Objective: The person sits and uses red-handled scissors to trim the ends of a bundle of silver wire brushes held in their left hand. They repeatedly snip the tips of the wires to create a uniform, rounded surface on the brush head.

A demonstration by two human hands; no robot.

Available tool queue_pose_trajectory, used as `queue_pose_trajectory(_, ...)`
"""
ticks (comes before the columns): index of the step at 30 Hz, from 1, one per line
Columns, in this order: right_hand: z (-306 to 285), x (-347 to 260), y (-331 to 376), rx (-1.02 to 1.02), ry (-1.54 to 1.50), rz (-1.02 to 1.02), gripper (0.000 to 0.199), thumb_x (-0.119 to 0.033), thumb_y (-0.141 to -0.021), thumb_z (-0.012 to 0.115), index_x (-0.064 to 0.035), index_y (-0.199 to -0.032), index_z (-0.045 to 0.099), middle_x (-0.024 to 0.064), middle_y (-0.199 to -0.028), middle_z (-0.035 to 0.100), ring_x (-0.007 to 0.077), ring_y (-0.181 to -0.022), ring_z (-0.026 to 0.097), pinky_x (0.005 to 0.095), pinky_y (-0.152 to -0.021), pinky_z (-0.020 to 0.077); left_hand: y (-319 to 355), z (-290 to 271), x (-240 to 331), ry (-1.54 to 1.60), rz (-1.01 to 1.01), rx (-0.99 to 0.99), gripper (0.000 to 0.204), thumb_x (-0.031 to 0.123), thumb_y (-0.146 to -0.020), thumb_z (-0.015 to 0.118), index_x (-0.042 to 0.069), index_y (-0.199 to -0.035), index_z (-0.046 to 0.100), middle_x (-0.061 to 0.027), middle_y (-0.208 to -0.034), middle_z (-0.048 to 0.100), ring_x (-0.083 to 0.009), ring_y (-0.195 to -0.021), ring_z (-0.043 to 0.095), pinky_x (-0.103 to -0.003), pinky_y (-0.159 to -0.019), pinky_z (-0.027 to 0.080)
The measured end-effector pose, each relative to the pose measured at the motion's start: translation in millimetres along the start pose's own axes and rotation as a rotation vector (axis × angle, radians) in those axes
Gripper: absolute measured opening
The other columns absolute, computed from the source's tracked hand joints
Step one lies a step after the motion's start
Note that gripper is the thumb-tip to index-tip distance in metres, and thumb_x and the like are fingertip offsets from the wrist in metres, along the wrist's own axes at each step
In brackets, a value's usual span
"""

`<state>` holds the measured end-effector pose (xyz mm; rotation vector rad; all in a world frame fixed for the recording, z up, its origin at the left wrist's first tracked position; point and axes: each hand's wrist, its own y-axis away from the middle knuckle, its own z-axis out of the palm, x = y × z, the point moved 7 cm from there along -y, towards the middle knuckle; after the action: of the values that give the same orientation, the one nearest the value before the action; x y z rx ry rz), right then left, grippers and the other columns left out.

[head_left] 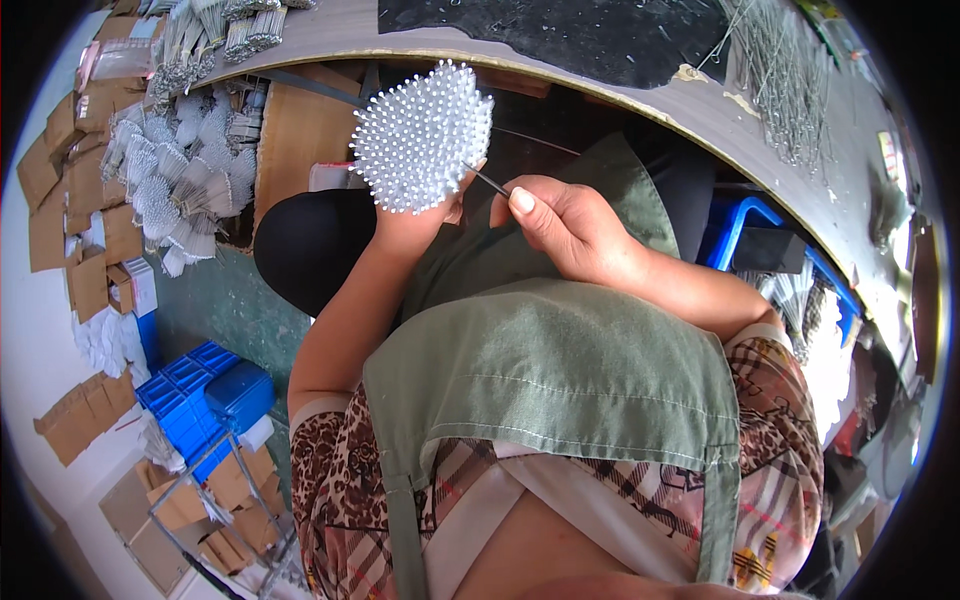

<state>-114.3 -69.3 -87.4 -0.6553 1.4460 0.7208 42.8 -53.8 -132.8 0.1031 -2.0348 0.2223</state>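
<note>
A thick bundle of thin rods with small white round tips [420,135] faces up in front of me, its tips fanned into a dense dotted head. My left hand [412,230] is closed round it from below, and the bundle hides most of those fingers. Between the thumb and fingers of my right hand [580,228] is pinched a thin dark rod [489,181]. That rod slants up to the left, and its far end meets the bundle's lower right edge. Both hands are above my lap, over a green apron [560,350].
A curved table edge [600,95] runs beyond my hands, with a black sheet [570,25] and loose thin wires [785,90] on top. Similar white-tipped bundles [185,165] are heaped at left. A blue crate [742,215] stands at right; blue crates [180,395] and cardboard lie lower left.
</note>
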Motion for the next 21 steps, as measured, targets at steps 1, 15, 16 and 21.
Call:
queue_pose_trajectory(1,0,-1,0,-0.002,0.001,0.003,0.042,-0.039,-0.096,0.039,-0.0020,-0.089,0.059,-0.0030,-0.061,0.041,0.0050,-0.058,0.036,0.0213,-0.054,0.0335,0,0,1,-0.014,0.011,-0.002,0.029,0.013,-0.076,0.068,0.009,-0.105,0.063,-0.0095,-0.107,0.061,-0.0281,-0.100,0.056,-0.039,-0.088,0.041)
queue_pose_trajectory(15,1,-6,3,-0.060,0.015,-0.057,0.045,-0.042,-0.096,0.037,-0.0008,-0.097,0.054,-0.0027,-0.063,0.041,0.0058,-0.056,0.036,0.0211,-0.054,0.0337,-5,-1,8,-0.167,0.180,0.003,0.036,0.007,-0.076,0.064,0.008,-0.112,0.058,-0.0077,-0.109,0.058,-0.0240,-0.100,0.054,-0.035,-0.087,0.041)
queue_pose_trajectory(16,-1,-5,4,-0.060,0.000,-0.065,0.047,-0.044,-0.095,0.037,-0.0005,-0.100,0.052,-0.0027,-0.063,0.040,0.0059,-0.057,0.036,0.0210,-0.055,0.0335,-5,-3,12,-0.262,0.235,0.019,0.035,0.010,-0.076,0.064,0.009,-0.111,0.060,-0.0083,-0.111,0.059,-0.0258,-0.103,0.054,-0.037,-0.091,0.041)
queue_pose_trajectory(21,-11,2,-4,-0.010,-0.092,-0.161,0.045,-0.046,-0.095,0.036,-0.0031,-0.106,0.047,-0.0003,-0.070,0.043,0.0067,-0.063,0.041,0.0205,-0.060,0.0378,-10,-4,20,-0.063,0.235,0.075,0.037,0.010,-0.081,0.058,0.003,-0.117,0.054,-0.0117,-0.120,0.056,-0.0278,-0.112,0.052,-0.040,-0.099,0.038)
